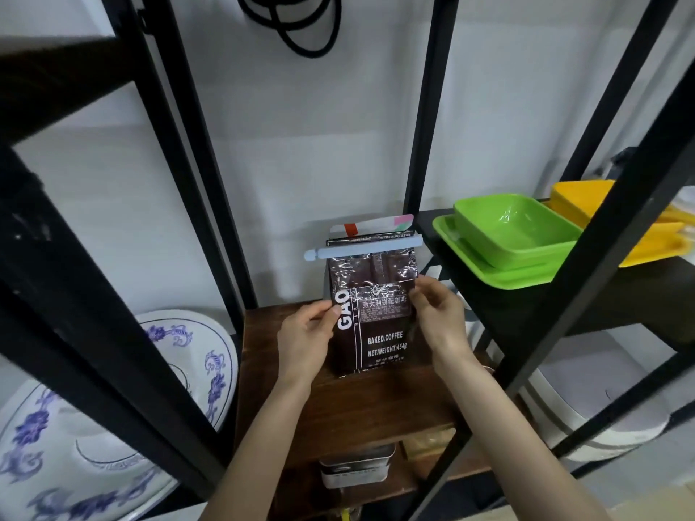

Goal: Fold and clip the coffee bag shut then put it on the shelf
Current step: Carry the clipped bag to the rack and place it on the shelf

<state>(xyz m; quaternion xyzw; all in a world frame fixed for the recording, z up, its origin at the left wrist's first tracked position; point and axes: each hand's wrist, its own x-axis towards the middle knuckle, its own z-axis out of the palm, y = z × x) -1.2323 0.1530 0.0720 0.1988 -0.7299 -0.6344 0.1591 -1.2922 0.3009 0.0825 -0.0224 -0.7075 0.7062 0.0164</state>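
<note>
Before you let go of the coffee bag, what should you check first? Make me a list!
1. Pale blue plastic clip across the folded top of the dark brown foil coffee bag: ok.
2. Bag upright on the brown wooden shelf: ok.
3. Bag stands by itself without help: cannot tell, the left hand and right hand touch its sides.
4. Bag clear of the shelf's front edge: ok.
5. Bag not bumping the green plastic trays on the next shelf: ok.
</note>
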